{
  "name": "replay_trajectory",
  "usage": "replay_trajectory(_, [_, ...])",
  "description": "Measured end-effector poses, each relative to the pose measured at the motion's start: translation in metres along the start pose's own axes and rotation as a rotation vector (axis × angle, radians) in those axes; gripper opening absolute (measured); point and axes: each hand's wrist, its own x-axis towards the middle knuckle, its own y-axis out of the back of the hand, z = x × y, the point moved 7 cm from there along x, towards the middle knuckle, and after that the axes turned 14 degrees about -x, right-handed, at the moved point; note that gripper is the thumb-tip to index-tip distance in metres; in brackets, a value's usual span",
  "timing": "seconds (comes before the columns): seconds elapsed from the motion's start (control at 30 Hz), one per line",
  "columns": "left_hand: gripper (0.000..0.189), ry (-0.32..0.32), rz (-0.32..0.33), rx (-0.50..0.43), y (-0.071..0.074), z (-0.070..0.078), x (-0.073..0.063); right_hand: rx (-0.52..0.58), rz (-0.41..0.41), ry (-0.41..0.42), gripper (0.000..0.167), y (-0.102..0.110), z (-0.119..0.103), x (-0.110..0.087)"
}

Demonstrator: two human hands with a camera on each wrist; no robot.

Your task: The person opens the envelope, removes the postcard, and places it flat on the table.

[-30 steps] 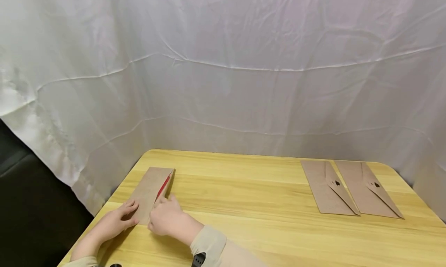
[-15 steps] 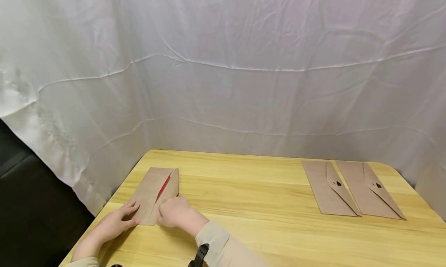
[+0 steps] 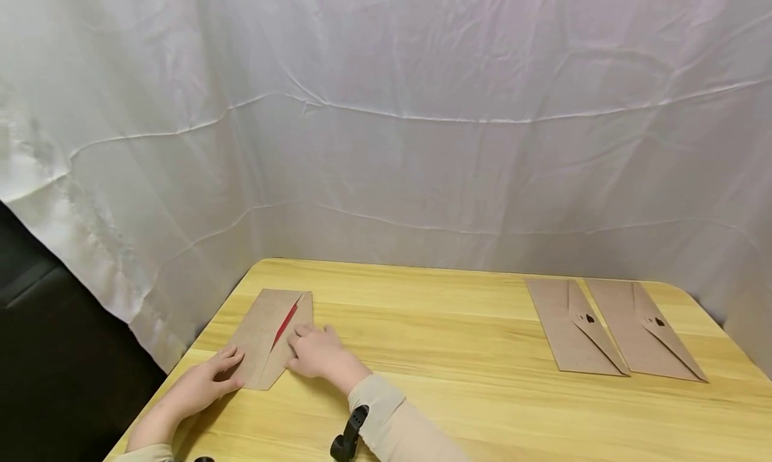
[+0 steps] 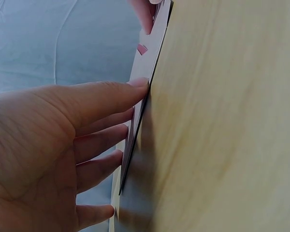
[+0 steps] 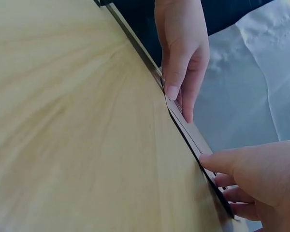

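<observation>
A brown paper envelope lies at the left of the table, its flap folded over on the right side. A strip of something red shows in the slit above the flap. My left hand rests on the envelope's lower left part, thumb at the near edge and fingers extended. On the flap side, my right hand touches the envelope with fingertips; in the right wrist view its thumb lies along the edge and its other fingers are partly hidden. Neither hand grips anything.
Two similar brown envelopes with dark marks on their flaps lie side by side at the right of the wooden table. A pale curtain hangs behind. Something black stands left of the table.
The flap, raised a second ago, now lies flatter over the envelope. My right hand has moved right and away along the flap, its fingers less curled. The left hand stays nearly in place.
</observation>
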Motion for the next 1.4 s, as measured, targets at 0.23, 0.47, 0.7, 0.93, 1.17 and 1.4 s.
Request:
replay_trajectory(0.23, [0.069,0.014,-0.010,-0.007,0.000,0.003,0.000,0.083,-0.038,-0.042,0.064,-0.002,0.009,0.000])
replay_trajectory(0.47, [0.067,-0.008,0.024,0.067,-0.002,0.010,0.001,0.099,-0.051,-0.059,0.070,-0.005,0.013,0.003])
replay_trajectory(0.7, [0.062,-0.070,0.082,0.153,-0.014,0.028,0.005,0.104,-0.049,-0.067,0.071,-0.006,0.012,0.002])
replay_trajectory(0.93, [0.057,-0.123,0.120,0.169,-0.022,0.044,0.009,0.101,-0.057,-0.078,0.072,-0.007,0.012,0.004])
replay_trajectory(1.17, [0.063,-0.147,0.149,0.211,-0.025,0.056,0.011,0.082,-0.064,-0.087,0.071,-0.004,0.011,0.004])
replay_trajectory(1.4, [0.061,-0.143,0.125,0.223,-0.027,0.061,0.012,0.076,-0.079,-0.100,0.073,-0.003,0.009,0.002])
